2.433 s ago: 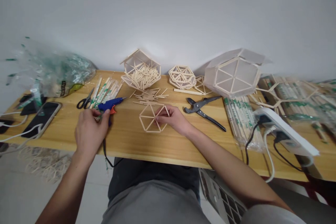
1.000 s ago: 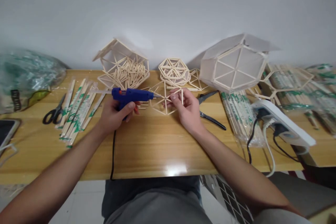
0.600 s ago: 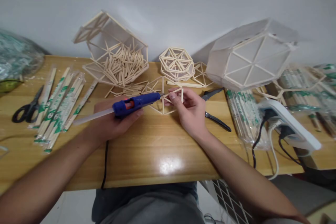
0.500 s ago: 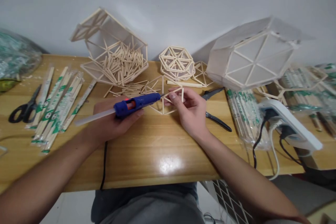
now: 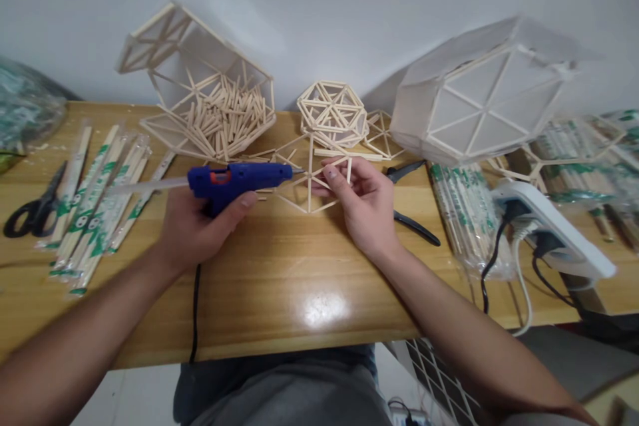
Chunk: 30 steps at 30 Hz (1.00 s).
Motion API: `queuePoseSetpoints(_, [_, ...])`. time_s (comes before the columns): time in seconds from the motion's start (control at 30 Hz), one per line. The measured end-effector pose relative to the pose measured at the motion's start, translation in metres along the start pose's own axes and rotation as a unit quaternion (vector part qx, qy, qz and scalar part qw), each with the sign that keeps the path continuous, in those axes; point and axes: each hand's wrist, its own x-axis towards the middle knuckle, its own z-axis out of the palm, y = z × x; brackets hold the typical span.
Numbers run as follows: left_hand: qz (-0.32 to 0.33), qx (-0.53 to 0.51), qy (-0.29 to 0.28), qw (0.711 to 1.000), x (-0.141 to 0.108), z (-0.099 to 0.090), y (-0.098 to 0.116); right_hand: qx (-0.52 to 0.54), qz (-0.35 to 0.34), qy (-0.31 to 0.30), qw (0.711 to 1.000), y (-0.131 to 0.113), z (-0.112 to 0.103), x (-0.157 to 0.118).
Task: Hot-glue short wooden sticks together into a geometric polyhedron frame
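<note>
In the head view, the left hand (image 5: 192, 226) is gripping a blue glue gun (image 5: 239, 176), its nozzle pointing toward three o'clock at the hub of a spoked wooden frame (image 5: 309, 178); whether they are touching, I cannot tell. The right hand (image 5: 367, 210) is pinching that frame on its three-o'clock side, above the table (image 5: 279, 279). From the frame, a panelled container (image 5: 200, 53) is holding short sticks (image 5: 227, 116) at ten o'clock, and a smaller stick structure (image 5: 332, 106) is sitting at one.
</note>
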Motion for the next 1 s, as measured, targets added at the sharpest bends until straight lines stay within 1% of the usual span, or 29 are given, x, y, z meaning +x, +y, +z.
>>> queuePoseSetpoints(0.07, [-0.027,-0.047,-0.010,0.998,0.000,0.002,0.003,0.012,0.007,-0.007,1.000,-0.001,0.000,0.001])
queuePoseSetpoints(0.17, [-0.058,-0.104,-0.008,0.993,-0.001,0.007,0.011,0.020,0.020,-0.020,0.999,-0.003,0.000,0.000])
queuePoseSetpoints(0.3, [-0.064,-0.141,-0.014,0.988,-0.003,0.011,0.015,0.029,0.034,-0.039,0.998,-0.002,0.000,-0.001])
queuePoseSetpoints(0.5, [-0.049,-0.168,-0.024,0.984,-0.003,0.007,0.011,0.026,0.030,-0.042,0.998,-0.001,0.000,-0.001])
queuePoseSetpoints(0.67, [-0.053,-0.179,-0.025,0.982,0.000,0.007,0.010,0.032,0.031,-0.037,0.998,-0.002,0.001,-0.001])
queuePoseSetpoints(1.0, [-0.050,-0.162,-0.029,0.985,-0.001,0.006,0.009,0.044,0.035,-0.030,0.998,-0.002,0.002,-0.001])
